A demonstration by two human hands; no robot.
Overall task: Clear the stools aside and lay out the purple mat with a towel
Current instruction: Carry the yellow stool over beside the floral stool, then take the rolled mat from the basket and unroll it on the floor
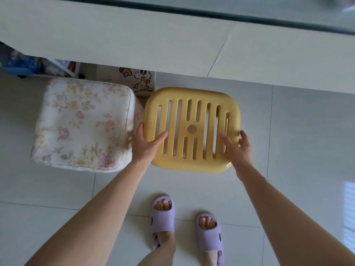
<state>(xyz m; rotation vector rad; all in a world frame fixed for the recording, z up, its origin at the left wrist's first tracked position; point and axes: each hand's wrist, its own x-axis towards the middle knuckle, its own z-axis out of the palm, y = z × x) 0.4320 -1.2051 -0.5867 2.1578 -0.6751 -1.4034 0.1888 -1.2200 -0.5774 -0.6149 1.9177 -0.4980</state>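
Observation:
A yellow plastic stool (192, 112) with a slotted seat stands on the tiled floor in front of me. My left hand (146, 144) grips its left edge, thumb on top of the seat. On the opposite side my right hand (238, 148) grips the right edge, thumb also on top. Touching the yellow stool's left side is a floral padded stool (82, 123), white with pink flowers. No purple mat or towel is in view.
A long white table (172, 45) with a glass top runs across the back, above both stools. Under it sit a cabinet with a rabbit sticker (141, 79) and blurred clutter (28, 64) at far left. My feet in purple slippers (163, 217) stand on the pale tiled floor.

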